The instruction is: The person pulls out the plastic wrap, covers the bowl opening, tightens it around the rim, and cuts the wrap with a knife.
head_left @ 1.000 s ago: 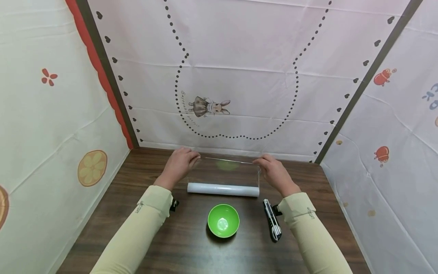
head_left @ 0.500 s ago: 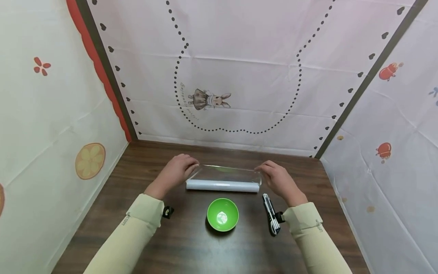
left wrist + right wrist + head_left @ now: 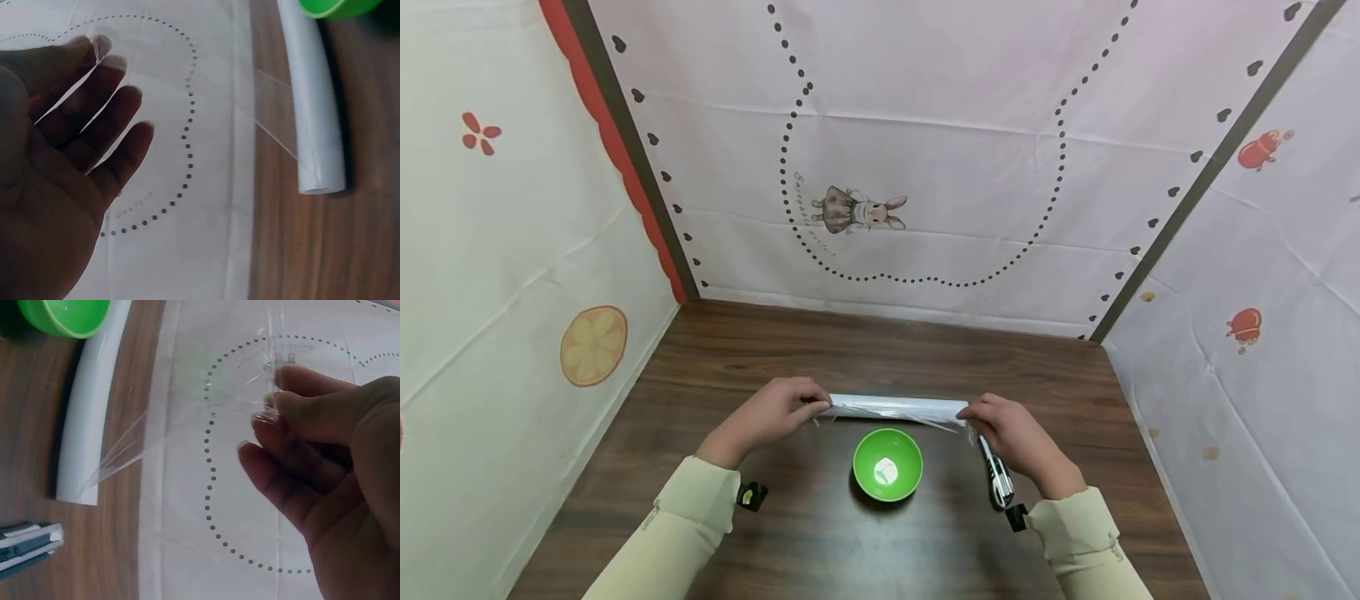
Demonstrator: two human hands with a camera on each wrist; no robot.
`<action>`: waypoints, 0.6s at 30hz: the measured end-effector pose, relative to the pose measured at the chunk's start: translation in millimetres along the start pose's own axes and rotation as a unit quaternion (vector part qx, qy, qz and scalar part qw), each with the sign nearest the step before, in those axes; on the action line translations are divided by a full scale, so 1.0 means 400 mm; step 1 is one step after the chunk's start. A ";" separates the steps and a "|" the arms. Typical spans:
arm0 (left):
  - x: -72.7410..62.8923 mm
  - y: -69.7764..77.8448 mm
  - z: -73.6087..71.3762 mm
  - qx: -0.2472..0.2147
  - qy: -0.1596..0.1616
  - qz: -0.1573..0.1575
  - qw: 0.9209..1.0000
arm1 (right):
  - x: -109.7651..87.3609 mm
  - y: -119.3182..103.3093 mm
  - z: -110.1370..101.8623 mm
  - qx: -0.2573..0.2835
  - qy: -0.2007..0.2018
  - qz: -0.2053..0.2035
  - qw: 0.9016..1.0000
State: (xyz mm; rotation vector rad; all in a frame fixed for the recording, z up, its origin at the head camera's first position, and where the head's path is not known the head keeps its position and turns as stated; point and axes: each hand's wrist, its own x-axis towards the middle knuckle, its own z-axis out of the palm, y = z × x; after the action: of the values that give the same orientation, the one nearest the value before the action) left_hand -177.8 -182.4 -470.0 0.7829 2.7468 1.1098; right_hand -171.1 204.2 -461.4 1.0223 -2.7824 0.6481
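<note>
Pinching clear film (image 3: 128, 445), left fingers (image 3: 106, 76) and right fingers (image 3: 309, 381) closed on edge, white roll (image 3: 895, 406) between them

At one o'clock, the left wrist view's top edge crops the glossy, round, bright green bowl (image 3: 337, 6) and long, white, cylindrical roll of clear film (image 3: 317, 106). At eight o'clock, the right wrist view cuts off the slim, dark-and-silver utility knife (image 3: 26, 549). In the head view, the left hand (image 3: 767, 412) hides part of the roll's nine-o'clock end; lettering (image 3: 650, 520) on the pale yellow fabric sleeves (image 3: 662, 546) is too small to read.
</note>
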 end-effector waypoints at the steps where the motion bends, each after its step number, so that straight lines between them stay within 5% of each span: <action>1: -0.006 -0.002 0.004 -0.013 -0.006 -0.005 1.000 | -0.006 -0.002 0.004 0.004 -0.003 0.000 1.000; 18: -0.075 -0.069 0.078 -0.120 -0.140 -0.037 0.982 | -0.080 -0.012 0.077 0.106 -0.098 0.032 0.989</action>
State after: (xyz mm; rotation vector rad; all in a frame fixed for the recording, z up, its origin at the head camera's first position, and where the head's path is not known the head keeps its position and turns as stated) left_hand -155.7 -194.2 -515.0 0.7347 2.3411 1.1851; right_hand -142.0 206.9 -495.2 1.0931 -2.9771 0.9151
